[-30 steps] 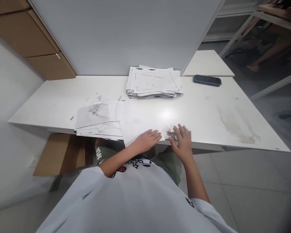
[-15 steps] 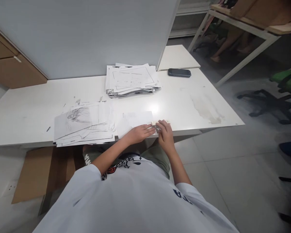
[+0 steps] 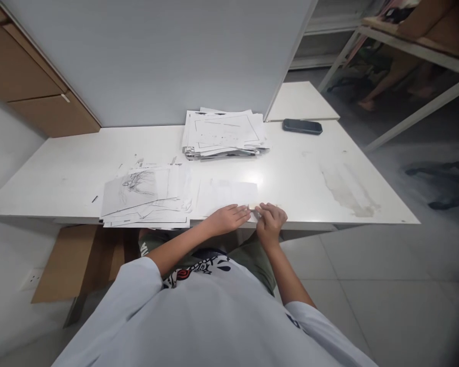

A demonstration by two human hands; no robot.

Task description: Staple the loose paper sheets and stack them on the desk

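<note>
A head-worn camera looks forward and down across the desk (image 3: pixel 298 178).

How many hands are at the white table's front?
2: the left hand, flat at the white paper, and the right hand, curled at a small pale object. None look hidden.

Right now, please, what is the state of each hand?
Left hand: open, resting on the white sheet.
Right hand: closed on a small pale object, mostly hidden.
</note>
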